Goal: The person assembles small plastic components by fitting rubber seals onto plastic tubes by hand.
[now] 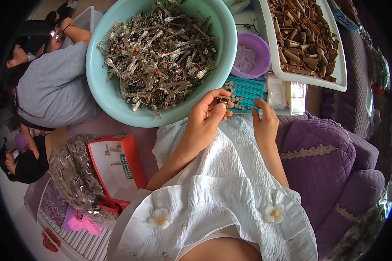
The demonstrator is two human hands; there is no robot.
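My left hand (207, 116) is closed on a small brown part with metal pins (223, 101), held just in front of a teal holed tray (247, 90). My right hand (265, 118) rests its fingertips on the near edge of that tray, which lies at the far edge of my lap on a white dress. Some of the tray's holes hold small round pieces. Just beyond my left hand stands a large pale green basin (101, 82) heaped with clear-wrapped small parts (159, 52).
A white tray of brown tubes (307, 37) and a purple bowl (250, 55) stand at the back right. A clear box (285, 93) sits beside the teal tray. A red open box (115, 167) and a bag of wrapped parts (72, 174) lie left. Two people sit at left. Purple cushions (320, 161) are on my right.
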